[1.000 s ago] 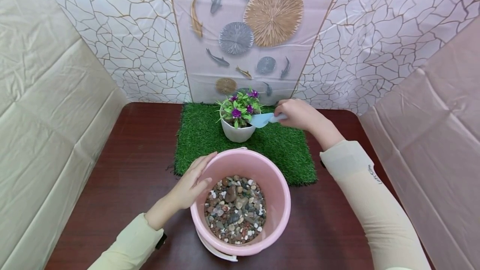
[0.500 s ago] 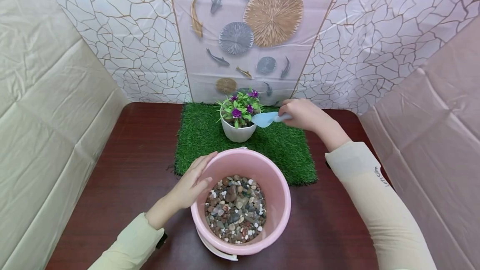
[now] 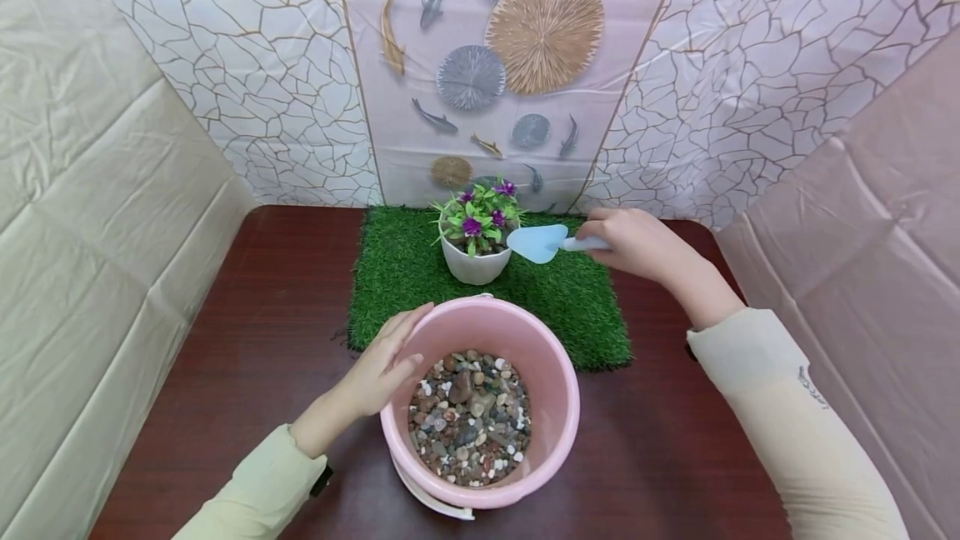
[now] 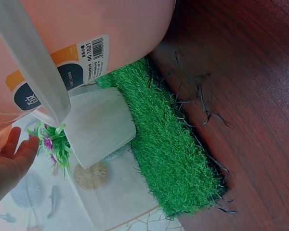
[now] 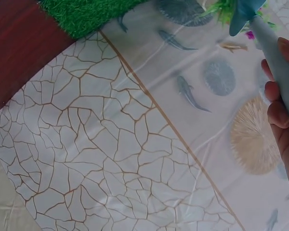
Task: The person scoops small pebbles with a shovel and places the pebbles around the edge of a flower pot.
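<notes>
On a dark red-brown desk [image 3: 247, 332], with clock hours read from the head view, the left hand [image 3: 378, 369] is found at the far left of the group. It is spread open with straight fingers, rested along the rim of a pink bucket [image 3: 567, 423] at about ten o'clock; nothing is clasped. The bucket is set nearest the wearer, its floor covered with mixed pebbles [image 3: 468, 432].

At twelve o'clock from the bucket, a white pot [image 3: 476, 267] is stood upright on a green grass mat [image 3: 577, 319], filled by a leafy plant with purple flowers [image 3: 483, 219].

Next, a pale blue trowel [image 3: 536, 244] is held with its long axis laid almost along the line from three to nine o'clock. Its tip is pointed at the pot's three o'clock side; whether the rim is touched cannot be told.

Farthest right, the handle is wrapped by the curled fingers of the right hand [image 3: 637, 244]. From there, the pot is placed at nine o'clock. The left fingertips are seen nearer the pot, but the remaining gap on the right is spanned by the trowel.
</notes>
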Tool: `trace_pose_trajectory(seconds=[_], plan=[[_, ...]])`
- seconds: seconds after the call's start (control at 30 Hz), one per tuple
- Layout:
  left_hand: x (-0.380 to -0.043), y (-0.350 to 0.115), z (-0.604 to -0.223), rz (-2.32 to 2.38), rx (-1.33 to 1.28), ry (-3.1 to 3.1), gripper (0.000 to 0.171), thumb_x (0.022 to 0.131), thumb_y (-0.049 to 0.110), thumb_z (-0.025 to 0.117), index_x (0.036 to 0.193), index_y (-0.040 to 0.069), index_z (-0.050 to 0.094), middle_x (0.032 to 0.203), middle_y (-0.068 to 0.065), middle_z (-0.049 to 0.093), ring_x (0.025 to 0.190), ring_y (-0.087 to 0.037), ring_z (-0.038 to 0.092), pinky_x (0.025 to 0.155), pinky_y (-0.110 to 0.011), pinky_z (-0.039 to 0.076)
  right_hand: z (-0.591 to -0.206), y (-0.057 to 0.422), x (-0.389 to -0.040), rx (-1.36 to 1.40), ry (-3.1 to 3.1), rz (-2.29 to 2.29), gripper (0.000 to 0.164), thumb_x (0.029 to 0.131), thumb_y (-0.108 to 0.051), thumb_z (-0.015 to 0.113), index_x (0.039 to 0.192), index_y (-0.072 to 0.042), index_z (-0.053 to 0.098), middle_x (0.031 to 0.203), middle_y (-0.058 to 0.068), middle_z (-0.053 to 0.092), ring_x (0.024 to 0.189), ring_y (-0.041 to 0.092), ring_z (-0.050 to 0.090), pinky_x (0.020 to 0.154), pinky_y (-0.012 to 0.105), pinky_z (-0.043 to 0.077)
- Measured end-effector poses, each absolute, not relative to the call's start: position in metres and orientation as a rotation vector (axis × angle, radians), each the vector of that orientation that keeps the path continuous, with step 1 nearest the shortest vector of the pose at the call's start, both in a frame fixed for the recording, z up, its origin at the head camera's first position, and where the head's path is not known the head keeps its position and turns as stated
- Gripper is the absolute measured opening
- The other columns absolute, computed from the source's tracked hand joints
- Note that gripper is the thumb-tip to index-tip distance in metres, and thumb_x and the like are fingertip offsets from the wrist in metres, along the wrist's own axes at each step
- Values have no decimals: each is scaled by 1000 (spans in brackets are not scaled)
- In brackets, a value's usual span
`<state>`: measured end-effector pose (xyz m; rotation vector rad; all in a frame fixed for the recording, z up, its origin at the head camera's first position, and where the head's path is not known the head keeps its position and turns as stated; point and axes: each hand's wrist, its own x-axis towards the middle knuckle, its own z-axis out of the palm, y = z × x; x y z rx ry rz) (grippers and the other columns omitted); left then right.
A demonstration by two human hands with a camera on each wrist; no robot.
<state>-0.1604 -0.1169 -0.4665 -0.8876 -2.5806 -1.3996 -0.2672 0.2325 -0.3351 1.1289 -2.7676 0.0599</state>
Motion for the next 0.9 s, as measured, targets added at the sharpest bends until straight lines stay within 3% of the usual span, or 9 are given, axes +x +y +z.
trace_pose_trajectory(seconds=[0.53, 0.9], plan=[[-160, -118, -467, -1387, -911, -2572, 61, 86, 4, 48, 144, -3, 31, 137, -21, 45, 125, -36, 42, 100, -58, 38, -316, 235, -210, 1347, -2381, 315, 24, 60, 1, 74, 79, -11, 68, 85, -4, 64, 66, 7, 58, 55, 25, 48], [-161, -117, -469, -1386, -909, -2570, 61, 86, 5, 48, 145, -1, 32, 136, -20, 46, 124, -35, 43, 100, -58, 38, -324, 206, -183, 1551, -2437, 156, 23, 62, -2, 76, 81, -13, 70, 80, -4, 60, 67, 5, 55, 55, 20, 48]])
